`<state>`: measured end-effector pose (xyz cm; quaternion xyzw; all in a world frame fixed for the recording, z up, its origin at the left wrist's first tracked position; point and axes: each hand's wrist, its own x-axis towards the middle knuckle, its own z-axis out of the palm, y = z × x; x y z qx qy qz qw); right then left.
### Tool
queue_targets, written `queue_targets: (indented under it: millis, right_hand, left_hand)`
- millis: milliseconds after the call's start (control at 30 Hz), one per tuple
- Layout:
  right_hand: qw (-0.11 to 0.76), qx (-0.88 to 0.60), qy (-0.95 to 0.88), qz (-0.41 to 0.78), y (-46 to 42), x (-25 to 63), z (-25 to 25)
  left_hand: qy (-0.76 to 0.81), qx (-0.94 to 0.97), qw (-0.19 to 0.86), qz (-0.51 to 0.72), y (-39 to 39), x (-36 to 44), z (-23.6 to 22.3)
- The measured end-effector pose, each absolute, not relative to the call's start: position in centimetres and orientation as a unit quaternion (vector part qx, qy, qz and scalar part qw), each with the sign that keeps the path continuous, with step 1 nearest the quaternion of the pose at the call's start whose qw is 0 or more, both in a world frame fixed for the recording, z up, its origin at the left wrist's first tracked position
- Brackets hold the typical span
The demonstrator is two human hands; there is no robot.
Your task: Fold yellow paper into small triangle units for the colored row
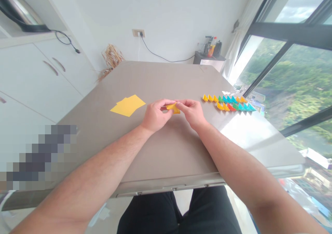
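Note:
Both hands meet over the middle of the grey table (160,81). My left hand (156,114) and my right hand (192,112) each pinch a small folded yellow paper piece (173,107) between thumb and fingers, just above the tabletop. To the left lies a small stack of flat yellow paper sheets (128,105). To the right, two rows of folded paper triangles (229,103) in yellow, green, blue and red lie on the table.
White cabinets (38,78) stand at the left, with a dried plant (111,59) at the far table corner. A wall socket with a black cable (138,33) is on the back wall. A large window (293,64) runs along the right.

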<state>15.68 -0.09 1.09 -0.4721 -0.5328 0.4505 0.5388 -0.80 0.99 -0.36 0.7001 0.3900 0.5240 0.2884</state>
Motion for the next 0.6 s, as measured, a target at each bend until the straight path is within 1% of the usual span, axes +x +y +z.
queue_targets:
  millis: [100,300,600]
  right_hand:
    - [0.551,-0.459,-0.530,0.454,0.0,15.6,0.9]
    - [0.550,-0.456,-0.533,0.454,0.1,15.6,0.8]
    - [0.544,-0.472,-0.558,0.411,-0.3,15.7,1.0]
  left_hand:
    - [0.391,0.695,0.299,0.525,0.6,-0.6,0.0]
    - [0.399,0.631,0.380,0.546,0.3,-0.4,0.2]
    - [0.383,0.538,0.439,0.610,1.7,-1.3,-0.2]
